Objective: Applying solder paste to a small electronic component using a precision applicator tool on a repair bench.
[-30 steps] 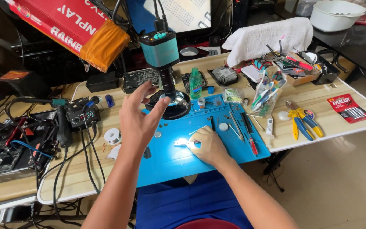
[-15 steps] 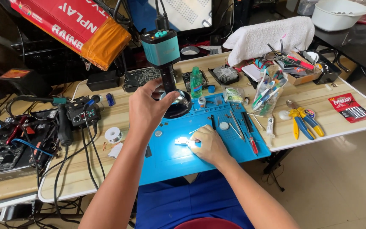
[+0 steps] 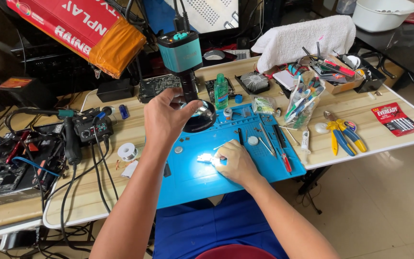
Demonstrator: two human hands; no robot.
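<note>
Blue silicone mat [image 3: 192, 177] carries a small, brightly lit part [image 3: 204, 158], pinned flat by the right hand [image 3: 235, 163]; it looks light, thin and fragile, best held by its edges. The left hand [image 3: 165, 117] grasps the microscope's lens ring [image 3: 198, 115], rigid and firmly mounted.

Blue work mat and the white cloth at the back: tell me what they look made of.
Blue work mat: probably silicone or rubber, matte, lying flat with moulded compartments along its far edge. White cloth: likely terry cotton towel, with a fuzzy looped surface and soft folds.
</note>
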